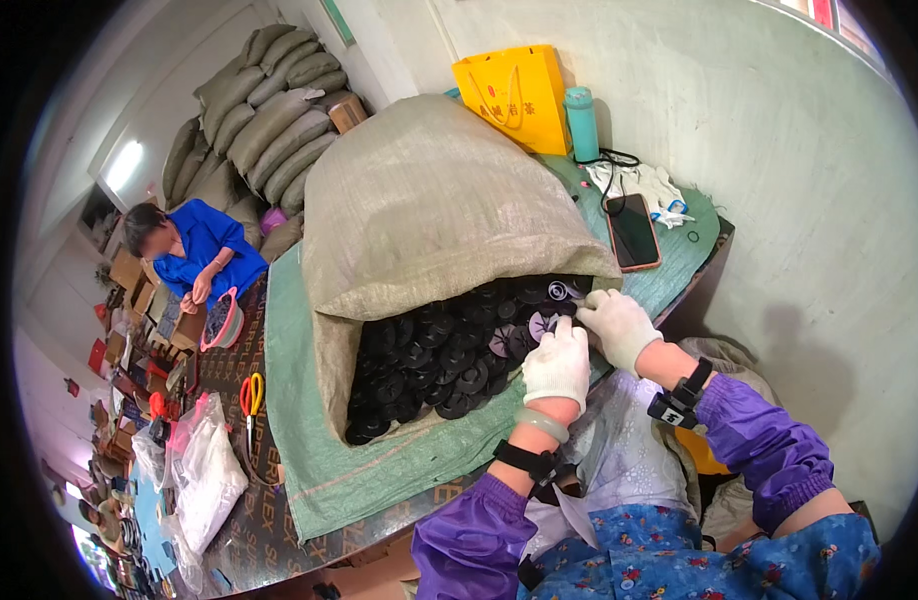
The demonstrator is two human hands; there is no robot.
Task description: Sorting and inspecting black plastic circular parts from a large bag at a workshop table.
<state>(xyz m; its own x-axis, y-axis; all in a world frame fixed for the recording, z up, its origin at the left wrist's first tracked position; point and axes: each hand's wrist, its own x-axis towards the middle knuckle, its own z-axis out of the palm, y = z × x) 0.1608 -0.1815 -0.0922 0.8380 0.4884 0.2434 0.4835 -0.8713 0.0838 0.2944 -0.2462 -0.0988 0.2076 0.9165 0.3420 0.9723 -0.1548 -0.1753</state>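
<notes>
A large woven sack (444, 195) lies on its side, its mouth towards me and full of round black plastic parts (429, 367). Several discs near the right of the mouth show slotted faces, and one is a paler slotted disc (541, 325). My left hand (558, 364), in a white knit glove, reaches to the mouth beside that disc. Close to its right, my right hand (618, 327), gloved too, has its fingertips at a small black part (566, 308). The fingers hide whether either hand grips it.
Under the sack spreads a green woven sheet (399, 480). Behind are a yellow paper bag (515, 97), turquoise bottle (582, 124), phone (633, 232) and white gloves (642, 187). Scissors (252, 397) and plastic bags (207, 472) lie left. Beyond, a person (203, 247) sits by a pink-rimmed basket (226, 322).
</notes>
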